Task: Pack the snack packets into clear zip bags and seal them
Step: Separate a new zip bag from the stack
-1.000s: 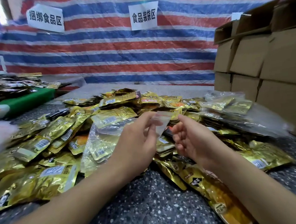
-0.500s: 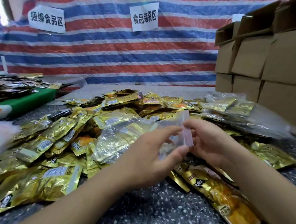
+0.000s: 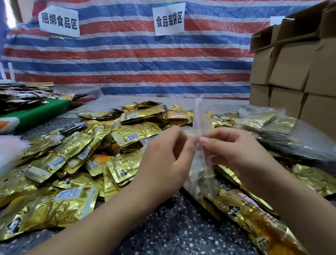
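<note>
Two hands, left (image 3: 166, 159) and right (image 3: 235, 152), pinch one clear bag (image 3: 199, 125) between fingers; beyond, many gold packets (image 3: 132, 134), two signs (image 3: 168, 18), "食品装袋区"

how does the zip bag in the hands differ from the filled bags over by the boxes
The zip bag is held upright, pinched by the left hand and right hand; the filled bags lie flat on the table. It looks nearly empty; they hold gold packets. Both are clear plastic.
</note>
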A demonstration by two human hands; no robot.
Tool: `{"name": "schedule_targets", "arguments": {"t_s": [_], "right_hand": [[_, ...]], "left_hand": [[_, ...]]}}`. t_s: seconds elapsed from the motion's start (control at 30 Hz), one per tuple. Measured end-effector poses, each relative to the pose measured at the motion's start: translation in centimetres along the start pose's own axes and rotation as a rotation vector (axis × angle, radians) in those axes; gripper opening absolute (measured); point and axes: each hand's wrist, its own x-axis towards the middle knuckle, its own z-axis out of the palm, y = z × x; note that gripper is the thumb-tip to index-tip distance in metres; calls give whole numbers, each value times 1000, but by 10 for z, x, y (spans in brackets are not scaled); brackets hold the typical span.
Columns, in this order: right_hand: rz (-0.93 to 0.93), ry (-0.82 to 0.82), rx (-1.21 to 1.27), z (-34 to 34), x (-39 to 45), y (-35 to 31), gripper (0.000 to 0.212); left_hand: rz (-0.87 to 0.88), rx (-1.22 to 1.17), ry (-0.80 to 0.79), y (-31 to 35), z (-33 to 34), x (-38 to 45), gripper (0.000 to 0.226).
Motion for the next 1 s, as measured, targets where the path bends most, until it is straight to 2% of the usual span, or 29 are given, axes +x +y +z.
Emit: {"name": "schedule_targets", "arguments": {"t_s": [0.07, 0.2, 0.27, 0.33, 0.63, 0.83, 1.0], "right_hand": [[35, -54, -31, 3, -1, 1, 9], [129, -106, 29, 3, -2, -1, 23], [167, -134, 66, 0, -2, -3, 12], [173, -155, 77, -3, -3, -3, 12], [68, 5, -21, 11, -4, 6, 18], [102, -1, 5, 13, -6, 7, 18], [129, 6, -15, 12, -5, 8, 15]], "left_hand": [[35, -26, -15, 3, -2, 0, 31], [23, -73, -117, 3, -2, -1, 25], [10, -109, -152, 2, -2, -1, 20], [5, -126, -181, 1, -4, -1, 19], [77, 56, -149, -5, -3, 0, 35], [107, 147, -211, -7, -6, 2, 34], [113, 127, -226, -11, -7, 2, 35]]}}
